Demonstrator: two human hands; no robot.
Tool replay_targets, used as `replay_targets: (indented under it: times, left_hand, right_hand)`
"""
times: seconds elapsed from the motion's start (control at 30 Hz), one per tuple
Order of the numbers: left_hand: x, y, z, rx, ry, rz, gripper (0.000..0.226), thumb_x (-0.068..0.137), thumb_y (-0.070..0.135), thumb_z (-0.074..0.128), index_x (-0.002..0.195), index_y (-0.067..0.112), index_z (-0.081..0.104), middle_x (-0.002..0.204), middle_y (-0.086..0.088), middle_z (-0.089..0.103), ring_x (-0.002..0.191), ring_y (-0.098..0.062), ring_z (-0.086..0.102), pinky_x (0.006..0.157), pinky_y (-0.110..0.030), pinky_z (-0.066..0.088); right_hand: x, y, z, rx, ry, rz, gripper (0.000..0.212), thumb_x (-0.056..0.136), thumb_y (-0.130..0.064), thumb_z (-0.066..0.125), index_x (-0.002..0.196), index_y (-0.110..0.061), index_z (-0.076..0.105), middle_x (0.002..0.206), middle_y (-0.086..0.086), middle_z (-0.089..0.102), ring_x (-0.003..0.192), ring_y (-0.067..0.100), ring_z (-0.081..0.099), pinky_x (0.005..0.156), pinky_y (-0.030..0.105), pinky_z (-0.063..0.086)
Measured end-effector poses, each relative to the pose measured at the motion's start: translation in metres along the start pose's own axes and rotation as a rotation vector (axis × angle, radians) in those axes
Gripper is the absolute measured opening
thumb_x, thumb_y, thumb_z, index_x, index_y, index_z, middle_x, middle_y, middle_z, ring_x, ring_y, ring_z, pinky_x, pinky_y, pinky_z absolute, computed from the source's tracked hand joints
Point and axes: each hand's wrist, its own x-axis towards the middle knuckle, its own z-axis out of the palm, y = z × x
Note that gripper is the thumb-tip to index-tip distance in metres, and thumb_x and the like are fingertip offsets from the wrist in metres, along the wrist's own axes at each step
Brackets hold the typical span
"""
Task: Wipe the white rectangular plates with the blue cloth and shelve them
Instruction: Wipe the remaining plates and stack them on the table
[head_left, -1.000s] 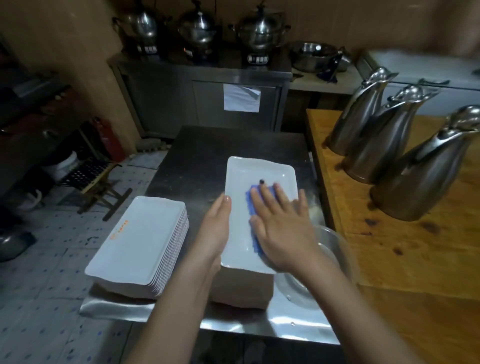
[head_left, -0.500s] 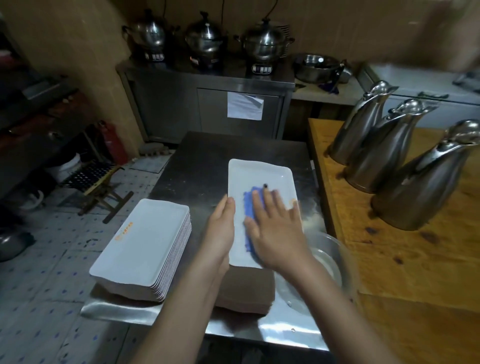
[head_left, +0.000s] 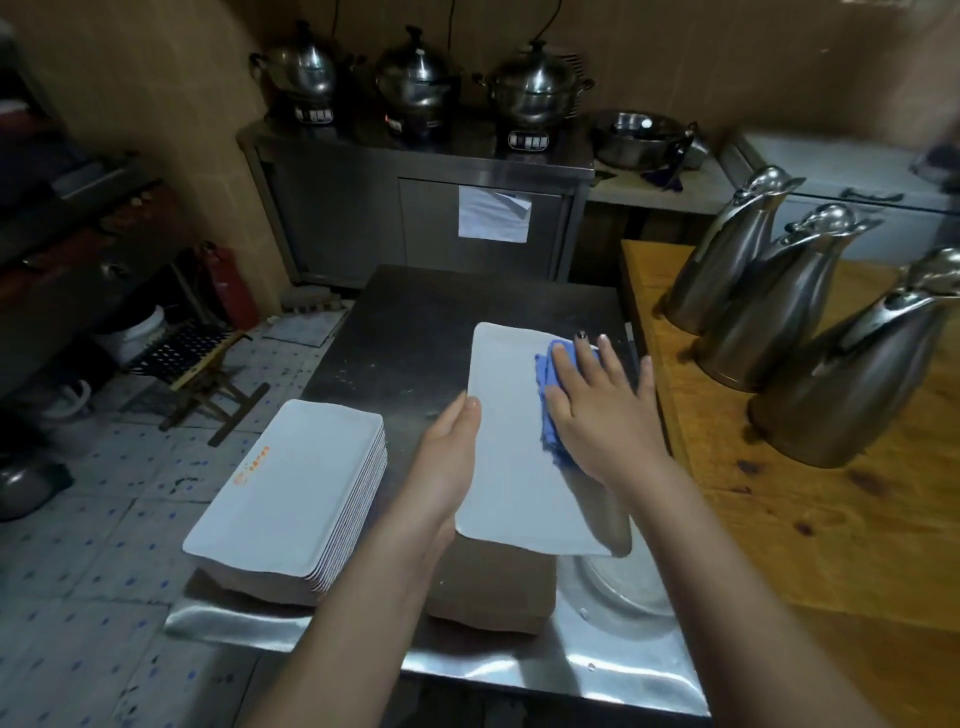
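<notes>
A white rectangular plate (head_left: 511, 415) lies on top of a brown-sided stack (head_left: 493, 587) on the steel table (head_left: 415, 322). My right hand (head_left: 597, 410) presses the blue cloth (head_left: 548, 384) flat on the plate's right half, fingers spread and straight. My left hand (head_left: 449, 457) holds the plate's left edge, thumb on the rim, fingers hidden beneath. A second stack of white rectangular plates (head_left: 291, 488) with an orange mark sits at the table's near left corner.
A metal bowl (head_left: 623, 582) sits by the plate's near right corner. Three steel jugs (head_left: 779, 312) stand on the wooden counter (head_left: 831, 519) to the right. Pots (head_left: 415, 83) top a steel cabinet behind. A folding stool (head_left: 202, 364) stands on the tiled floor, left.
My right hand has slid the blue cloth from the plate's middle toward its far right part. My left hand stays on the left edge.
</notes>
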Motion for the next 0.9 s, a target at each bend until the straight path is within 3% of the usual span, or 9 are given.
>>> replay_targets:
  times: [0.1,0.23,0.3,0.37,0.47,0.57,0.67,0.8,0.9]
  left_hand:
    - [0.002,-0.003,0.005,-0.014,0.021,0.025,0.036,0.101,0.033,0.035,0.129,0.020,0.054,0.118,0.001,0.064,0.103,-0.017,0.063,0.087,-0.032,0.053]
    - [-0.002,-0.006,0.007,0.119,0.013,0.053,0.039,0.101,0.036,0.031,0.136,0.028,0.045,0.126,0.010,0.052,0.113,-0.005,0.049,0.096,-0.019,0.038]
    - [-0.004,-0.008,0.008,0.066,-0.023,0.018,0.039,0.101,0.032,0.034,0.136,0.021,0.048,0.132,-0.001,0.055,0.119,-0.017,0.053,0.104,-0.035,0.040]
    - [-0.006,-0.008,0.006,0.029,-0.034,-0.004,0.036,0.100,0.030,0.037,0.131,0.018,0.052,0.124,-0.004,0.062,0.112,-0.022,0.060,0.098,-0.041,0.047]
    - [-0.006,-0.008,0.003,0.014,-0.010,0.028,0.029,0.100,0.033,0.038,0.120,0.025,0.057,0.108,0.001,0.069,0.095,-0.016,0.067,0.078,-0.032,0.056]
    - [-0.005,-0.006,0.005,-0.041,0.042,0.049,0.032,0.101,0.030,0.036,0.125,0.020,0.056,0.116,-0.002,0.066,0.103,-0.020,0.064,0.089,-0.038,0.052]
    - [-0.003,-0.005,0.006,-0.022,0.071,0.041,0.038,0.100,0.033,0.036,0.131,0.018,0.052,0.126,-0.003,0.060,0.112,-0.021,0.059,0.100,-0.039,0.045]
    - [0.000,-0.006,0.000,-0.017,0.093,0.045,0.026,0.101,0.033,0.035,0.112,0.024,0.057,0.107,-0.002,0.064,0.087,-0.014,0.064,0.076,-0.026,0.053]
    - [-0.001,-0.007,-0.001,-0.025,0.070,0.062,0.027,0.101,0.030,0.034,0.108,0.023,0.059,0.103,0.000,0.066,0.088,-0.016,0.064,0.076,-0.027,0.053]
  right_hand:
    - [-0.009,-0.021,0.009,0.057,-0.023,-0.114,0.057,0.099,-0.042,0.012,0.152,-0.025,-0.001,0.160,-0.002,-0.007,0.146,0.017,-0.013,0.111,0.041,-0.018]
    - [-0.018,-0.036,0.014,0.119,-0.031,-0.335,0.055,0.100,-0.039,0.012,0.152,-0.028,0.001,0.160,-0.009,-0.005,0.145,0.012,-0.014,0.112,0.038,-0.016]
    - [-0.007,-0.023,0.010,0.045,-0.013,-0.266,0.052,0.101,-0.039,0.013,0.152,-0.030,0.003,0.160,-0.008,-0.003,0.146,0.014,-0.012,0.112,0.043,-0.018]
    - [-0.001,-0.008,0.007,-0.017,0.011,-0.122,0.052,0.101,-0.042,0.010,0.151,-0.032,0.001,0.160,-0.006,-0.005,0.146,0.017,-0.013,0.111,0.046,-0.018]
    - [-0.014,0.000,0.007,-0.001,0.025,0.053,0.055,0.100,-0.043,0.009,0.151,-0.027,-0.003,0.160,-0.002,-0.007,0.146,0.020,-0.012,0.114,0.044,-0.012]
    - [-0.046,-0.016,0.015,0.064,-0.003,-0.033,0.059,0.101,-0.040,0.013,0.151,-0.018,-0.008,0.159,0.004,-0.014,0.144,0.022,-0.019,0.114,0.043,-0.010]
    - [-0.071,-0.042,0.017,0.285,-0.073,-0.203,0.058,0.100,-0.044,0.011,0.150,-0.025,-0.010,0.158,-0.005,-0.020,0.131,0.006,-0.038,0.111,0.033,-0.017]
    - [-0.072,-0.047,0.016,0.192,-0.077,-0.263,0.053,0.100,-0.043,0.010,0.151,-0.032,-0.003,0.159,-0.012,-0.011,0.141,0.008,-0.025,0.108,0.036,-0.021]
    - [-0.056,-0.025,0.012,0.000,-0.027,-0.149,0.055,0.100,-0.038,0.021,0.151,-0.029,0.003,0.160,-0.006,-0.005,0.146,0.019,-0.012,0.111,0.048,-0.016]
